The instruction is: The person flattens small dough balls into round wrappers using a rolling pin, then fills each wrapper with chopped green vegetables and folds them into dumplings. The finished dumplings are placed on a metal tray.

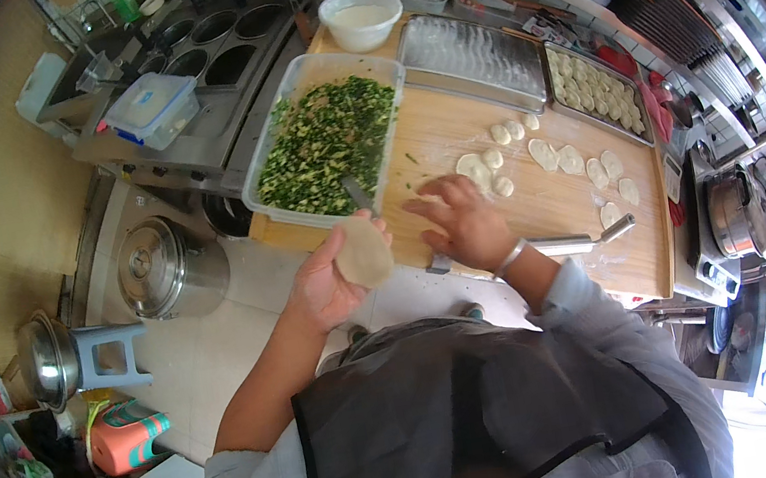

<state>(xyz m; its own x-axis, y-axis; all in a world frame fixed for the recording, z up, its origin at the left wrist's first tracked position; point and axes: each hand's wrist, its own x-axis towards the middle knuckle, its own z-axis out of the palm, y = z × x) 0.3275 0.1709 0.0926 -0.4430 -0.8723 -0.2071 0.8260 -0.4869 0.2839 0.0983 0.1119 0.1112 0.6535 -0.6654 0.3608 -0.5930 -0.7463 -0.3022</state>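
Note:
On my left hand (322,291) lies a round, flat dough wrapper (363,251), held by its edge near the filling container. My right hand (469,223) is over the near edge of the wooden board (413,146), fingers spread and with nothing in it. Just beyond its fingers are a dough wrapper (472,167) and small dough pieces (503,186). A large plastic container (250,178) holds chopped green filling (329,145), with a metal spatula (358,194) stuck in its near side. Beside my right wrist lies a metal rolling pin (562,244). More wrappers (570,160) are spread to the right.
A floured metal tray (471,61) and a tray of filled dumplings (594,90) line the board's far side. A white tub of flour (361,18) stands at the back. Left are a lidded steel pot (152,266) and a cooker (225,113); steel pots (740,213) stand right.

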